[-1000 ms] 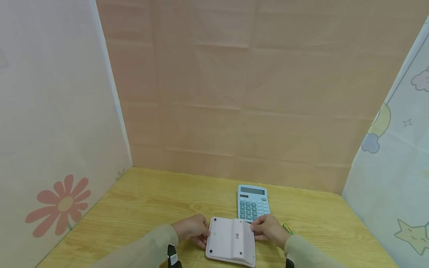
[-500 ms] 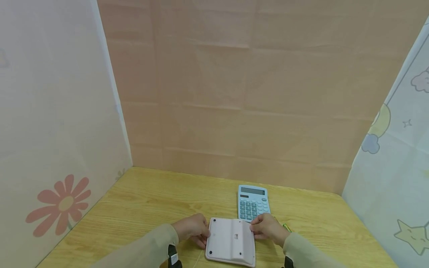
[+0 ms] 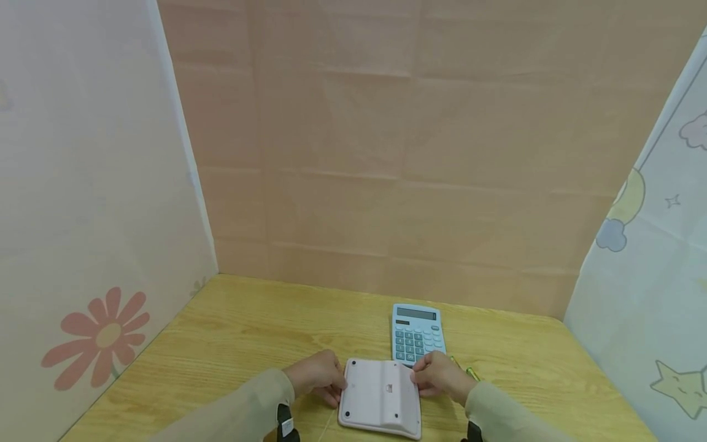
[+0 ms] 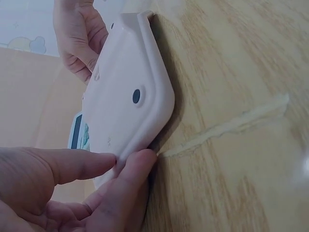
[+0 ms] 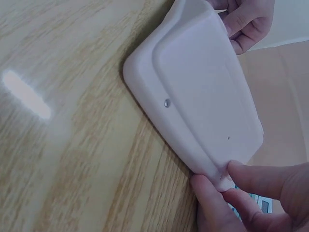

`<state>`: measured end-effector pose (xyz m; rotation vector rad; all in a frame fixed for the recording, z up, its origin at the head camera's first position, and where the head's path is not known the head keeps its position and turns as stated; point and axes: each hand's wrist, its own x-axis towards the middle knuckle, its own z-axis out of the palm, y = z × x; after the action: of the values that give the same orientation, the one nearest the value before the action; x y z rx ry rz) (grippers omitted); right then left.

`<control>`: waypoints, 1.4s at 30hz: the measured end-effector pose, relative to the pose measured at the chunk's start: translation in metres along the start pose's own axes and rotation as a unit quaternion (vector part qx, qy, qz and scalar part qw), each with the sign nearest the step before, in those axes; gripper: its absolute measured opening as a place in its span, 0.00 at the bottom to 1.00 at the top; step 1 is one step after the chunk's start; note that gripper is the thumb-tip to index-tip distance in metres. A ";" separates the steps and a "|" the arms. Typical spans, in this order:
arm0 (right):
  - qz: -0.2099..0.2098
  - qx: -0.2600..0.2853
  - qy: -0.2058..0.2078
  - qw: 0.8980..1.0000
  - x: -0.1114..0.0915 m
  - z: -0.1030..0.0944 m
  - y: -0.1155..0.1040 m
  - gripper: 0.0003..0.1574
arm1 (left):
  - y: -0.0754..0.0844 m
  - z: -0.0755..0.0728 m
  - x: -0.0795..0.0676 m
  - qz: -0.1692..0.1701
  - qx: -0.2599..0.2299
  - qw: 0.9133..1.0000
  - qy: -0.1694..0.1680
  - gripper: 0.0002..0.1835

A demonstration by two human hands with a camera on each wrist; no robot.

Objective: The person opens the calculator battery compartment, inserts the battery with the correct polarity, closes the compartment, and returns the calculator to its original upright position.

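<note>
A pale pink calculator (image 3: 367,393) lies back side up near the front of the table, its dark round feet and raised ridge showing. My left hand (image 3: 319,376) pinches its left edge, thumb on the back and fingers at the rim, as the left wrist view shows close up. At the opposite edge, my right hand (image 3: 440,376) pinches the far corner between thumb and fingers (image 5: 212,200). The calculator's keys and screen face down, hidden. Just beyond it a light blue calculator (image 3: 417,331) lies face up, its lower right corner covered by my right hand.
Small thin green things (image 3: 472,373) lie beside my right wrist, partly hidden by it. A pale line (image 4: 227,126) runs across the wooden table (image 3: 276,319). A brown sheet (image 3: 386,184) stands behind, with patterned sheets at both sides.
Both hands stay on the pink calculator, which keeps its place. My right hand and sleeve have shifted very slightly left, uncovering a bit more of the green things.
</note>
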<state>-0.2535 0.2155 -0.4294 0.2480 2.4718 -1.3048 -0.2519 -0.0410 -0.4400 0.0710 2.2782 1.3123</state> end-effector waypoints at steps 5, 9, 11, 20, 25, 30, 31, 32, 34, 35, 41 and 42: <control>-0.002 -0.003 -0.003 1.000 -0.001 0.002 0.001 0.06 | -0.002 0.001 0.002 -0.004 -0.007 1.000 0.006 0.07; -0.002 -0.011 -0.001 1.000 -0.001 0.002 0.000 0.07 | -0.002 0.001 0.002 -0.004 -0.008 1.000 0.007 0.06; -0.001 -0.014 0.000 1.000 0.000 0.002 0.000 0.08 | -0.002 0.001 0.001 -0.003 -0.008 1.000 0.006 0.07; 0.002 -0.023 -0.002 1.000 -0.001 0.002 -0.004 0.07 | 0.001 0.000 -0.001 -0.007 -0.002 1.000 0.011 0.09; -0.004 -0.022 0.000 1.000 -0.003 0.002 -0.005 0.07 | 0.003 -0.002 -0.003 -0.005 0.010 1.000 0.008 0.08; -0.005 -0.025 0.004 1.000 -0.003 0.003 -0.004 0.07 | 0.005 -0.002 -0.005 -0.001 0.024 1.000 0.007 0.09; -0.005 -0.026 0.005 1.000 -0.003 0.003 -0.004 0.07 | 0.005 -0.002 -0.005 0.000 0.025 1.000 0.007 0.09; -0.004 -0.028 0.004 1.000 -0.002 0.003 -0.004 0.07 | 0.005 -0.002 -0.005 0.000 0.028 1.000 0.007 0.09; -0.003 -0.032 0.004 0.999 -0.002 0.004 -0.004 0.07 | 0.005 -0.002 -0.006 0.001 0.029 1.000 0.008 0.09; -0.003 -0.033 0.004 0.999 -0.002 0.004 -0.004 0.07 | 0.005 -0.002 -0.006 0.002 0.029 1.000 0.009 0.09; 0.001 -0.034 0.005 0.999 -0.002 0.003 -0.004 0.07 | 0.006 -0.001 -0.006 0.004 0.034 0.999 0.011 0.08; 0.001 -0.033 0.005 0.999 -0.002 0.003 -0.004 0.08 | 0.006 -0.001 -0.006 0.005 0.037 0.999 0.011 0.08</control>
<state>-0.2520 0.2105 -0.4274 0.2411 2.5159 -1.2222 -0.2484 -0.0405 -0.4319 0.0931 2.3474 1.2389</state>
